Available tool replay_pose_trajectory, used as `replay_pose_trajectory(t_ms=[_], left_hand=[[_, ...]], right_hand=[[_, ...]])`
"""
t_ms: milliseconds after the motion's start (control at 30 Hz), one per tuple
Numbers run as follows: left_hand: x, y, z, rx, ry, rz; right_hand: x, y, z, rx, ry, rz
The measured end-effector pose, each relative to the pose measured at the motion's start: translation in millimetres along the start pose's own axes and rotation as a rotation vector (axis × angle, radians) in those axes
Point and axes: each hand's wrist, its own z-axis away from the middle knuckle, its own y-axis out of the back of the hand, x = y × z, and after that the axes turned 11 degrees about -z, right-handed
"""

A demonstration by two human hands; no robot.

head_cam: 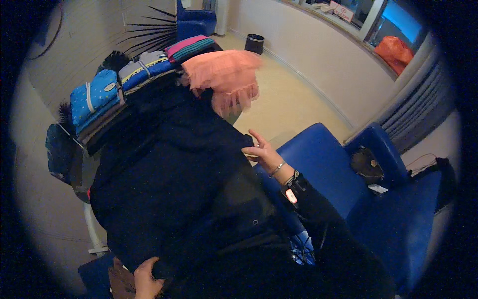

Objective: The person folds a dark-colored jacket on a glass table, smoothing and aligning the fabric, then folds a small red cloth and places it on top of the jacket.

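A large black garment (168, 179) lies spread out before me, its surface dark and creased. My left hand (147, 278) grips its lower left edge between thumb and fingers. On the opposite side, my right hand (266, 151) pinches a corner of the black cloth, with one finger raised. Beyond the garment sit folded bundles: a blue patterned one (97, 93) tied with a light band, a grey and blue one (143, 71), and a striped pink and teal one (192, 48). Beside them, a peach fringed cloth (227, 74) hangs over the edge.
Blue padded chairs (317, 164) stand at right, holding a dark round item (368, 164) and a small white object (378, 188). A black wastebasket (254, 44) stands by the far wall. An orange bag (394, 52) rests at the window. Spiky dark leaves (153, 31) spread behind the bundles.
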Motion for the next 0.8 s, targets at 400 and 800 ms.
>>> replay_pose_trajectory(t_ms=[400,800], left_hand=[[-6.6,86.2,-19.2,0.713,-0.018,0.023],[2.3,52.1,-32.8,-0.11,-0.017,0.236]], right_hand=[[-55.3,-3.3,-17.1,-0.094,0.193,0.003],[-24.3,36.5,-23.5,0.003,0.244,1.088]])
